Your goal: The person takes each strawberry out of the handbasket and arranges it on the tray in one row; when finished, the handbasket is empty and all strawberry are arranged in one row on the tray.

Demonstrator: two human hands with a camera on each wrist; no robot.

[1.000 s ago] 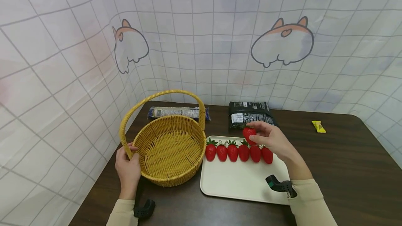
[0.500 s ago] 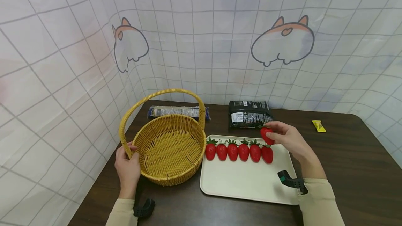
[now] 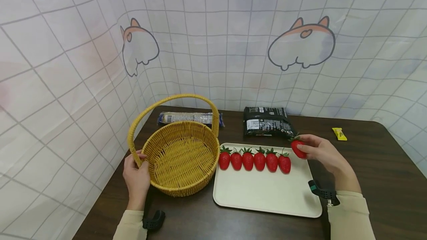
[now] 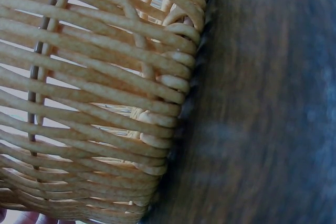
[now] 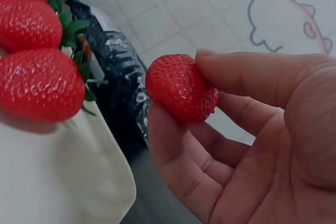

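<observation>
My right hand (image 3: 328, 155) pinches a red strawberry (image 5: 181, 88) between thumb and fingers, above the far right corner of a cream tray (image 3: 267, 191). Several strawberries (image 3: 259, 161) with green leaves lie in a row along the tray's far side; the rightmost is just left of the held one. At the left, my left hand (image 3: 136, 177) grips the foot of the handle of a yellow wicker basket (image 3: 181, 188), whose inside holds nothing. In the left wrist view the woven basket wall (image 4: 94, 77) fills the left half, and only some fingertips show at the bottom.
Behind the tray lies a black printed package (image 3: 267, 122), close to its far edge. A long clear-and-blue package (image 3: 186, 117) lies behind the basket. A small yellow wrapped piece (image 3: 339, 134) sits on the dark table (image 3: 377, 173) at the right. A patterned curtain (image 3: 230, 47) hangs behind.
My right hand has moved right with the strawberry, from above the row to the tray's far right corner. My left hand and the basket stay in place.
</observation>
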